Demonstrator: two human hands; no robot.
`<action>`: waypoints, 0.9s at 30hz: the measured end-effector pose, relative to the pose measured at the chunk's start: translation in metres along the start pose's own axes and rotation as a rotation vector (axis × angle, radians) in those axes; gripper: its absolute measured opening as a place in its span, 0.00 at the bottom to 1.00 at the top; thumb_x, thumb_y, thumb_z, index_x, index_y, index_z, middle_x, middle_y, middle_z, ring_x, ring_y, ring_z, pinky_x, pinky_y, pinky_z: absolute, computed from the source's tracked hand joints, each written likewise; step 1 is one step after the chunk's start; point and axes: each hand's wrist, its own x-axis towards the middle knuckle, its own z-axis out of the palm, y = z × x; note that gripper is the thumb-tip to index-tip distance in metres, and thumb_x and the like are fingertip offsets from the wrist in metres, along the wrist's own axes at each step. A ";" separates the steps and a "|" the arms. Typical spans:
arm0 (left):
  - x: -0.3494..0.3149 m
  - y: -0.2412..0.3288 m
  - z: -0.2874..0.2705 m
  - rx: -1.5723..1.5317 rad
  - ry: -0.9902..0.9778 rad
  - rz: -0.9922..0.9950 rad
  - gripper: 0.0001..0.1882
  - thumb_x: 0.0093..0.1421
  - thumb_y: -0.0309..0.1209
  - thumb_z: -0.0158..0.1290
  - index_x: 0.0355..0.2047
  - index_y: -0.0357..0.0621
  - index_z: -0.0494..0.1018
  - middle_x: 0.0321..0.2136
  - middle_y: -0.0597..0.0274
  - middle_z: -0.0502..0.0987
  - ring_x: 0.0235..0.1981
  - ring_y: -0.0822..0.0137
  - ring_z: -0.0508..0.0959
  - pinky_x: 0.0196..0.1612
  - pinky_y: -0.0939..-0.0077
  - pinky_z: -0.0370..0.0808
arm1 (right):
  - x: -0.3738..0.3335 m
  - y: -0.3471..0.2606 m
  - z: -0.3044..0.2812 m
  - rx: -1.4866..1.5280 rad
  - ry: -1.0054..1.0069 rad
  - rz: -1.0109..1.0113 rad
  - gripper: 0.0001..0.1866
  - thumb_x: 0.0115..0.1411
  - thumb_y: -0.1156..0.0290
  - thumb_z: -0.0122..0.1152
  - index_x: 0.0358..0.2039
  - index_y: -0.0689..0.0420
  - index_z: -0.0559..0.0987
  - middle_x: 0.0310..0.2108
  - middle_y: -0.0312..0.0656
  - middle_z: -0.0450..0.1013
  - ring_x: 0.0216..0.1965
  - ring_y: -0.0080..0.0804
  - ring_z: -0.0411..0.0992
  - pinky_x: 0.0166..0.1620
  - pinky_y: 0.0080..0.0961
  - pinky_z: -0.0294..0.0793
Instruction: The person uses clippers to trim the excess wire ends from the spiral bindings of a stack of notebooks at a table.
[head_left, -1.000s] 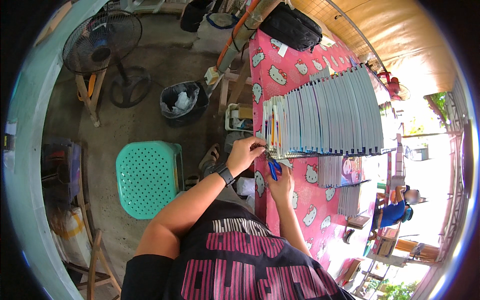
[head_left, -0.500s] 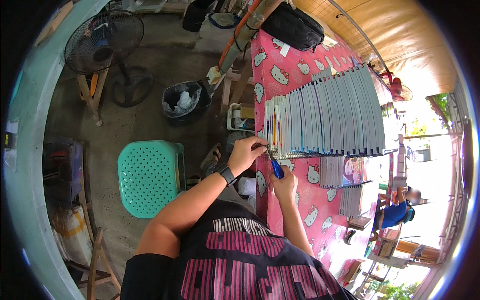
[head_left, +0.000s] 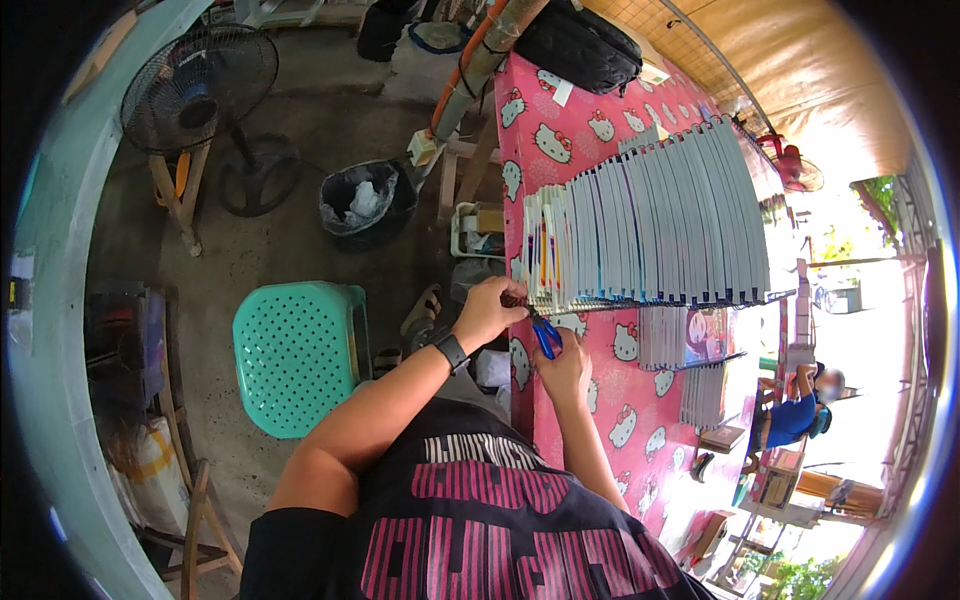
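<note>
A long stack of spiral-bound books point(head_left: 655, 230) stands on edge at the table's near side, with dark coils along the lower edges. At its left end my left hand point(head_left: 490, 312) is closed, thumb and fingers pinching the end of a dark binding coil point(head_left: 513, 298). My right hand point(head_left: 565, 370) grips blue-handled pliers point(head_left: 546, 338), whose handles are spread apart. The pliers' jaws point up toward the coil, close to my left fingertips. Their exact contact with the coil is too small to tell.
The table wears a pink patterned cover point(head_left: 625, 430); more books point(head_left: 665, 338) and a black bag point(head_left: 578, 48) lie on it. On my left are a green stool point(head_left: 298, 358), a lined bin point(head_left: 368, 203) and a standing fan point(head_left: 200, 95). Another person point(head_left: 795, 410) is far right.
The pliers' handles have spread wider apart. Both hands have shifted only slightly, staying at the left end of the books.
</note>
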 end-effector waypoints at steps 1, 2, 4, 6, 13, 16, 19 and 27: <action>-0.001 0.003 0.000 0.061 0.019 0.074 0.15 0.49 0.28 0.62 0.36 0.36 0.76 0.35 0.54 0.79 0.35 0.63 0.79 0.37 0.73 0.74 | 0.000 0.000 0.000 0.013 -0.046 0.046 0.18 0.43 0.66 0.63 0.37 0.57 0.76 0.30 0.48 0.73 0.33 0.50 0.73 0.37 0.41 0.72; -0.002 0.005 -0.002 0.143 0.004 0.089 0.14 0.47 0.27 0.62 0.35 0.36 0.77 0.33 0.50 0.79 0.34 0.57 0.79 0.39 0.70 0.74 | 0.001 0.000 -0.002 0.038 -0.082 0.088 0.18 0.44 0.66 0.62 0.37 0.57 0.77 0.29 0.48 0.74 0.32 0.50 0.73 0.37 0.41 0.72; -0.002 0.006 -0.002 0.136 0.017 0.097 0.13 0.48 0.28 0.62 0.34 0.37 0.77 0.32 0.51 0.79 0.34 0.55 0.79 0.39 0.70 0.73 | 0.001 -0.003 -0.007 0.087 -0.156 0.171 0.17 0.44 0.66 0.62 0.37 0.55 0.77 0.28 0.49 0.74 0.31 0.51 0.74 0.36 0.41 0.73; -0.004 0.007 -0.002 0.121 0.026 0.088 0.12 0.47 0.27 0.62 0.33 0.37 0.77 0.31 0.50 0.79 0.33 0.54 0.79 0.39 0.69 0.73 | -0.005 0.004 -0.009 0.077 -0.125 0.141 0.17 0.45 0.65 0.61 0.37 0.54 0.77 0.28 0.49 0.75 0.31 0.50 0.74 0.35 0.41 0.73; -0.010 0.018 0.000 0.042 -0.069 -0.176 0.11 0.47 0.29 0.61 0.31 0.37 0.78 0.27 0.50 0.79 0.30 0.54 0.80 0.36 0.67 0.75 | -0.012 0.015 -0.010 -0.132 0.109 -0.074 0.17 0.43 0.65 0.64 0.35 0.58 0.77 0.27 0.49 0.73 0.31 0.47 0.73 0.39 0.40 0.71; -0.011 0.010 0.005 0.062 -0.082 -0.104 0.12 0.51 0.29 0.59 0.34 0.35 0.77 0.20 0.54 0.78 0.21 0.66 0.78 0.26 0.74 0.73 | -0.010 0.013 -0.008 -0.197 0.125 -0.108 0.18 0.42 0.65 0.63 0.36 0.57 0.77 0.27 0.49 0.73 0.31 0.48 0.73 0.38 0.41 0.71; -0.011 0.001 0.008 0.093 -0.071 -0.028 0.12 0.53 0.29 0.58 0.36 0.34 0.77 0.16 0.57 0.77 0.16 0.73 0.77 0.21 0.78 0.72 | -0.008 0.014 -0.008 -0.097 -0.029 0.020 0.18 0.42 0.64 0.64 0.35 0.58 0.78 0.25 0.49 0.73 0.28 0.47 0.73 0.35 0.39 0.71; -0.007 0.004 -0.067 0.253 0.230 0.212 0.07 0.54 0.25 0.56 0.34 0.37 0.76 0.28 0.61 0.77 0.26 0.74 0.77 0.24 0.79 0.74 | -0.006 0.011 -0.027 0.106 -0.112 0.166 0.24 0.45 0.61 0.67 0.42 0.57 0.76 0.29 0.49 0.73 0.33 0.48 0.72 0.39 0.38 0.71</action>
